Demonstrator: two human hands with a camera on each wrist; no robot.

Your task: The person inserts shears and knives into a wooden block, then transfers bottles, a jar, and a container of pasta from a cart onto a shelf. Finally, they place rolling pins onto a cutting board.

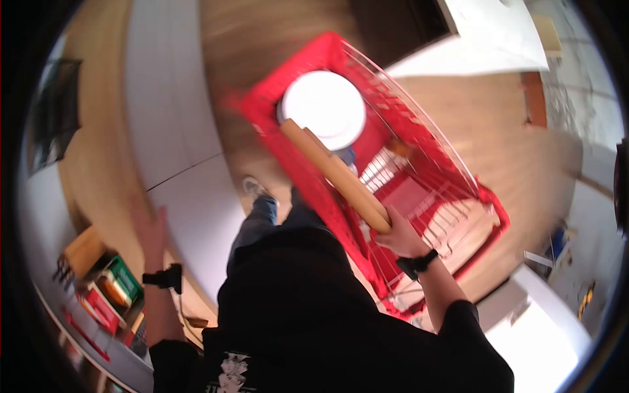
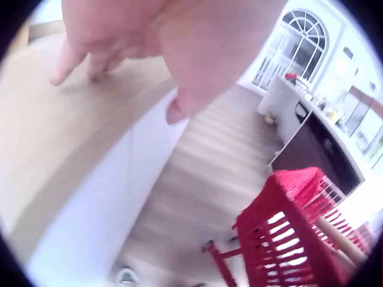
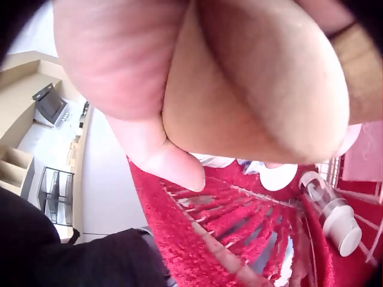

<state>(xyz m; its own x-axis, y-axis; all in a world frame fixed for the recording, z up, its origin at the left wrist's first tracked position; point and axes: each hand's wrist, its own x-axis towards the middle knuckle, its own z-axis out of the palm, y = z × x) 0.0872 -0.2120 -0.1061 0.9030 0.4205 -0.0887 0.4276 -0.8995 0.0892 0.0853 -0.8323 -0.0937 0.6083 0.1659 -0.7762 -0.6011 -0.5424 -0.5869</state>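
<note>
My right hand (image 1: 401,237) grips one end of a long, smooth, tan rod-like thing (image 1: 347,183), with a second tan length alongside it. In the right wrist view, the fingers and thumb (image 3: 173,170) wrap around its broad near end (image 3: 257,101). It extends over a red shopping cart (image 1: 268,134), above a round white object (image 1: 324,108) at the cart's far end. A clear container with a white lid (image 3: 342,230) is also inside the cart. My left hand (image 1: 151,229) has its fingers stretched out over a pale wooden countertop (image 2: 54,143), holding nothing.
A long white surface (image 1: 167,92) runs along the cart's left. Beyond the cart stands a dark-fronted counter (image 2: 317,149) with a white top. Boxes and a green package (image 1: 123,278) lie at lower left. My shoe (image 1: 252,187) is beside the cart.
</note>
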